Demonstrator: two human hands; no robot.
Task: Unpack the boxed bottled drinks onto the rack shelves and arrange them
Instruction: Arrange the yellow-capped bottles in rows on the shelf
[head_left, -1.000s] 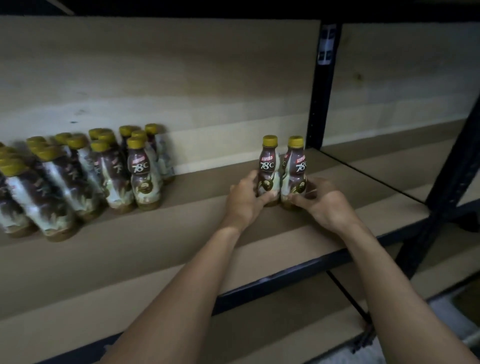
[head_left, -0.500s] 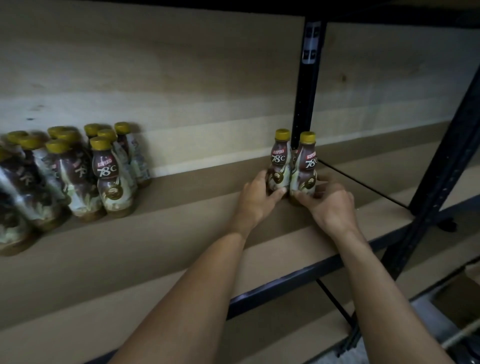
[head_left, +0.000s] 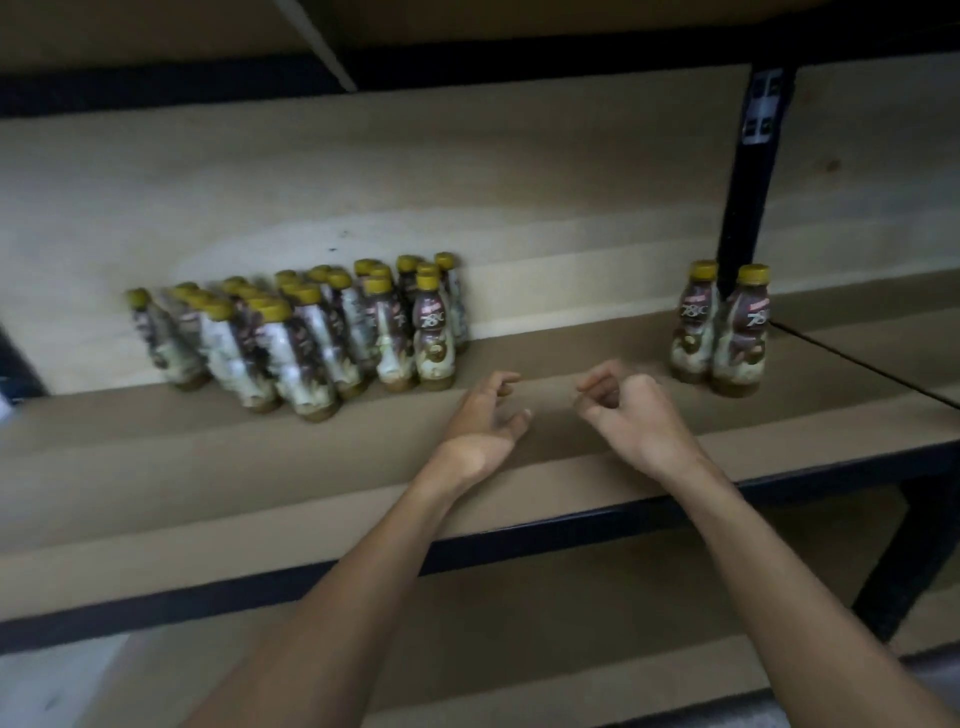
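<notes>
The shelf (head_left: 311, 467) is brown board, matt and smooth, much like fibreboard; the lower shelf (head_left: 519, 649) looks the same. Its front rail (head_left: 519, 535) and the post (head_left: 748, 182) are dark painted metal with a faint sheen, and the post carries a paler slotted plate. The back panel (head_left: 467, 182) is pale wood, matt, with faint grain, a few dark specks and a knot. The bottles (head_left: 311, 332) are plastic in glossy printed wrap that catches light in white streaks; blur hides finer detail. Their caps (head_left: 428, 281) are yellow plastic with a dull satin look. The pair (head_left: 693, 332) wears the same glossy brown-and-cream wrap.
</notes>
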